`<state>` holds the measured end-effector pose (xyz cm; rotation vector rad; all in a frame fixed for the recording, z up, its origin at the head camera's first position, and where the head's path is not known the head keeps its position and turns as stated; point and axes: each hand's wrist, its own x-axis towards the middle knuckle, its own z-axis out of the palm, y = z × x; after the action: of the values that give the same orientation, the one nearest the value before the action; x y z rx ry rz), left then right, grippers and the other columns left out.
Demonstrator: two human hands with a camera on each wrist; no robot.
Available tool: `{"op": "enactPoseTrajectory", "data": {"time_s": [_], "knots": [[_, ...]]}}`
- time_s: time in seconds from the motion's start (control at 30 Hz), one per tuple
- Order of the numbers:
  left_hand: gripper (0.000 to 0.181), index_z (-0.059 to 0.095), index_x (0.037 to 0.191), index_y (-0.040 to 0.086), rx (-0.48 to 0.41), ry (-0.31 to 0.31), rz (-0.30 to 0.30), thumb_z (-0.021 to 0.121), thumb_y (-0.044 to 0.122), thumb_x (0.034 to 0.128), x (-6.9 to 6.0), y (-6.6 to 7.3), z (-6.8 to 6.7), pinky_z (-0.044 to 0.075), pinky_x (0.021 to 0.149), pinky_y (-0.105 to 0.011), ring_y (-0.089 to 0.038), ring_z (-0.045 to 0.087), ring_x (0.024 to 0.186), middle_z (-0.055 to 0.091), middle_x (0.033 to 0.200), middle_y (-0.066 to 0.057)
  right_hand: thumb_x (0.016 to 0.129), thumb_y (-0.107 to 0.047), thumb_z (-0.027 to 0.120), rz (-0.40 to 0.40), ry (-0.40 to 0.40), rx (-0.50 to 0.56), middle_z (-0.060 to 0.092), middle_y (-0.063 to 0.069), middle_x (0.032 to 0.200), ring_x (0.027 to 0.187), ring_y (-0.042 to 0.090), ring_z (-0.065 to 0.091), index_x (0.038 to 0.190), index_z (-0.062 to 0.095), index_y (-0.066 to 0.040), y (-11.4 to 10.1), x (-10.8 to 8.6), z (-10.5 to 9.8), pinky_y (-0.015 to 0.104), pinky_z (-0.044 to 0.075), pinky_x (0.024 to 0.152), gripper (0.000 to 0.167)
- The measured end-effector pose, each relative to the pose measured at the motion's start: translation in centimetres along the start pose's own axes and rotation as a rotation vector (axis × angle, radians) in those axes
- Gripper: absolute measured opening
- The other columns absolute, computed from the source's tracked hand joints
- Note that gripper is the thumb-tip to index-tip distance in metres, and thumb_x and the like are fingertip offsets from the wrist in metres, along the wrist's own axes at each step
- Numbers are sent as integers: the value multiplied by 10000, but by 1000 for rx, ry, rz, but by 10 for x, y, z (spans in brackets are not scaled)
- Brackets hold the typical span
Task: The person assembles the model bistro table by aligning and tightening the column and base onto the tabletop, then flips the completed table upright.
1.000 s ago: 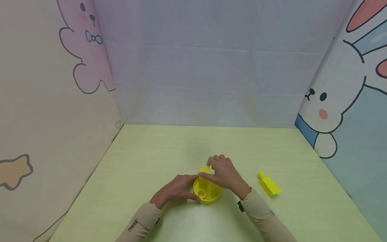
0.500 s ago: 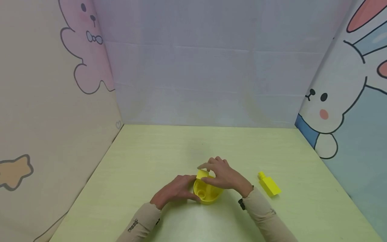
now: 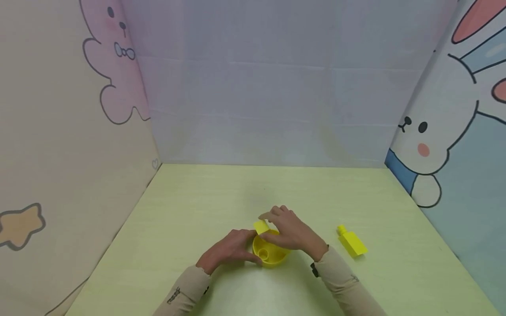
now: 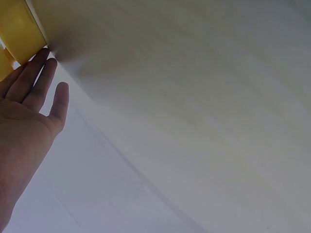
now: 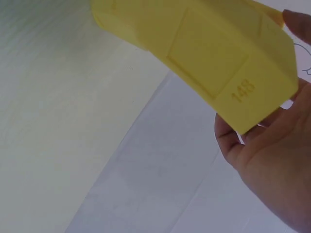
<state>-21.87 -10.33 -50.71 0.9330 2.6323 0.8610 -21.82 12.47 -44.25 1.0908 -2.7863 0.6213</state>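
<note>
Only right wrist view: 148 [image 5: 243, 91] on yellow block [image 5: 209, 53].

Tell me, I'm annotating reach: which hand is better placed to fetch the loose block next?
Probably the right hand, once free of its yellow piece: nearer the loose block than the left hand.

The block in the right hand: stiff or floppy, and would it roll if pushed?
The block is probably stiff, since its edges look crisp and straight, with no sag. It would likely slide or tip rather than roll, given its flat faces. It may be a little slippery, as those faces look smooth apart from a panel outline and numbers.
</note>
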Motion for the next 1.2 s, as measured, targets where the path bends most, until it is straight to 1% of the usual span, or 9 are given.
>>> {"op": "enactPoseTrajectory", "data": {"time_s": [0.17,0.27,0.43,0.57,0.73,0.83,1.0,1.1,1.2], "knots": [[770,596,1428,138,8,-4,1,874,498,807,0,-1,0,501,988,-336,-51,601,1065,674,1284,68,953,-375,752,48,68,-105,628,74,1032,932,263,540,1144,682,-58,-2,1,4,421,478,787,376],[766,604,1420,131,11,-2,4,876,497,804,0,-1,0,503,979,-328,-48,601,1053,679,1270,64,957,-406,744,78,77,-101,632,81,1065,957,276,558,1161,671,-55,-2,0,5,438,492,812,412],[721,621,1385,144,6,0,8,879,485,805,0,0,-1,502,962,-316,-43,590,1016,680,1240,79,981,-338,724,-6,61,-26,620,92,1135,1000,269,548,1339,638,-44,0,1,2,440,487,850,472],[729,616,1395,154,-1,0,6,886,476,800,0,0,-2,499,984,-333,-52,598,1058,676,1274,76,1005,-255,689,-48,38,-29,625,72,1104,960,250,548,1356,643,-60,1,4,0,414,492,815,404],[706,633,1354,126,7,1,4,886,480,798,1,1,-2,505,969,-327,-51,599,1027,683,1230,74,986,-327,716,77,63,-131,673,73,996,858,260,587,1214,662,-37,-1,6,2,423,523,752,373],[683,641,1329,116,8,3,5,885,474,801,1,0,-2,510,943,-317,-46,591,986,684,1190,83,968,-363,735,116,60,-127,681,107,1052,907,291,597,1265,643,-20,-1,6,2,455,530,799,463],[707,629,1365,131,-4,-2,0,882,480,804,1,-1,-2,506,954,-319,-42,589,998,677,1213,98,998,-268,698,12,15,-13,615,110,1124,969,275,543,1426,588,-32,4,6,-1,418,505,819,502],[731,619,1386,137,-7,-9,-16,883,485,800,2,-1,-1,501,977,-329,-47,591,1021,673,1239,95,990,-229,708,-21,29,-19,613,98,1095,947,265,530,1368,627,-34,7,7,0,405,492,794,433],[768,608,1413,120,-7,-13,-32,886,485,797,3,0,-1,497,1004,-349,-61,599,1065,672,1282,67,965,-278,751,32,68,-90,607,97,1045,933,282,531,1249,646,-32,7,8,0,422,488,788,390]]}}
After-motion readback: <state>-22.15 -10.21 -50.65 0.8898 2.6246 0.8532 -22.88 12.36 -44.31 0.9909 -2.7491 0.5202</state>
